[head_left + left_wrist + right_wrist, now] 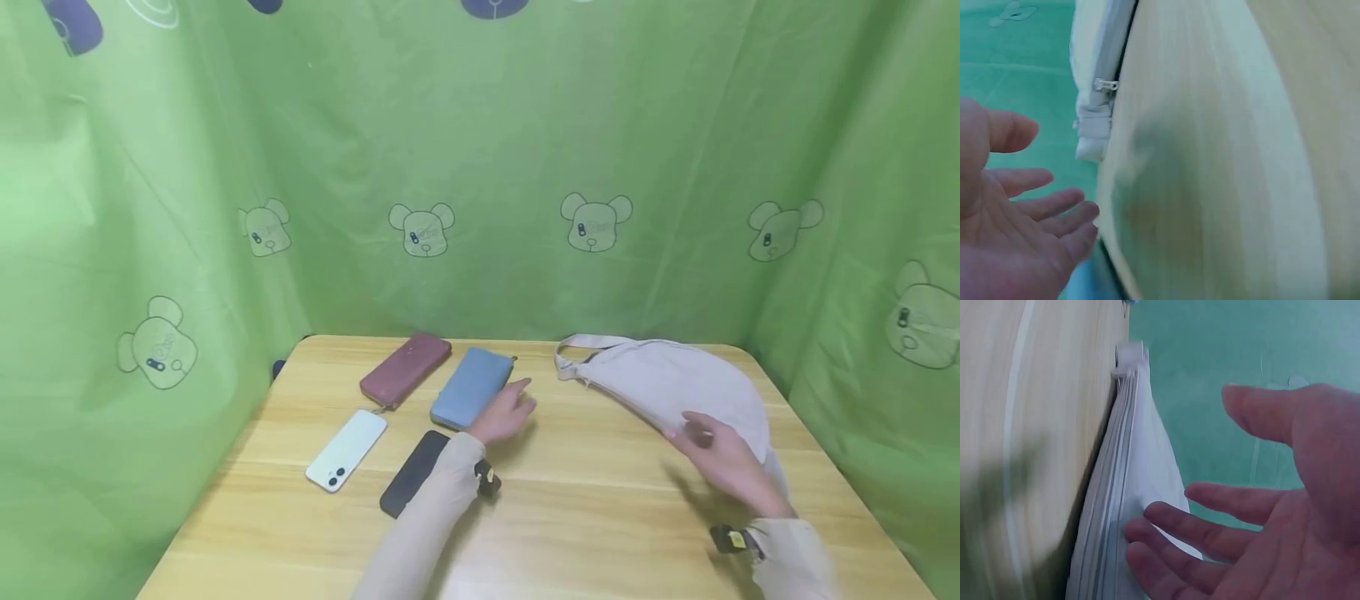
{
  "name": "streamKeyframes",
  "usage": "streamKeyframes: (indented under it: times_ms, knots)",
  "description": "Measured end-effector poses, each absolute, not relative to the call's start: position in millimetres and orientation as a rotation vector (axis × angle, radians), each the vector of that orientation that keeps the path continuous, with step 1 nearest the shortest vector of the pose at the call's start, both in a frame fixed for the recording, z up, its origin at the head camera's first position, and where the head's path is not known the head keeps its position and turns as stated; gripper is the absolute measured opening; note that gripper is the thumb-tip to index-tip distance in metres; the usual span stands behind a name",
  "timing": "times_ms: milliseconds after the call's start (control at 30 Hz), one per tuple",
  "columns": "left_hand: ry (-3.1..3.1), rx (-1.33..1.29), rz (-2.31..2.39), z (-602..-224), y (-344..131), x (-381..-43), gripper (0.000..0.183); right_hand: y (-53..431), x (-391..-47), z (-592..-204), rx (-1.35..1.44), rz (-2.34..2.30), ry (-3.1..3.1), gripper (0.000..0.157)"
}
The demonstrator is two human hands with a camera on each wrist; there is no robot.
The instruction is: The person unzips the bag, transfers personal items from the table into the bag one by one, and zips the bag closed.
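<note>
A pale crescent-shaped shoulder bag (pixel 667 379) lies flat at the right of the table, its strap looped at the far left end. My right hand (pixel 716 454) hovers at its near edge, fingers loosely spread and holding nothing; in the right wrist view the fingertips overlap the bag's pleated side (pixel 1147 469). My left hand (pixel 506 412) is over the table beside a blue zip wallet (pixel 472 385), with relaxed fingers and nothing in them. In the left wrist view, the bag's zipper pull (pixel 1107 84) shows beyond the left fingers (pixel 1072 219).
Left of the blue wallet lies a maroon wallet (pixel 405 371). A white phone (pixel 347 450) sits nearer, camera side up. A black flat case-like object (pixel 414 473) is partly covered by my left sleeve. Green curtains (pixel 510 283) enclose the wooden table (pixel 585 533).
</note>
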State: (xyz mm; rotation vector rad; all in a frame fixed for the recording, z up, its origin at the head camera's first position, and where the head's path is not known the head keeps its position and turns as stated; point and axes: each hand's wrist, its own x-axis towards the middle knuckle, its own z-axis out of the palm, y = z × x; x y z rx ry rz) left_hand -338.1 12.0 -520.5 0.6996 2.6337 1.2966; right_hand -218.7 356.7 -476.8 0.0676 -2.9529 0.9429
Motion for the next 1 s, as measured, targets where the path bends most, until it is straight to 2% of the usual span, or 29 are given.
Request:
streamKeyframes:
  times_ms: [267,467,733,1000]
  knots:
    - [2.461,0.558,1.472,-515.9,43.5,-351.6,0.061,391.9,-207.3,-475.0,-0.124,0.905,-2.921,0.079]
    - [2.377,0.461,1.605,-519.3,67.1,-358.1,0.062,402.8,-202.9,-479.5,-0.274,0.905,-2.946,0.094]
    - [2.237,0.324,1.800,-522.1,91.7,-362.9,0.071,410.2,-199.3,-488.3,-0.319,0.992,-3.034,0.106]
    - [2.086,0.280,1.973,-534.1,103.4,-374.3,0.076,413.6,-196.9,-491.3,-0.350,1.004,-3.097,0.111]
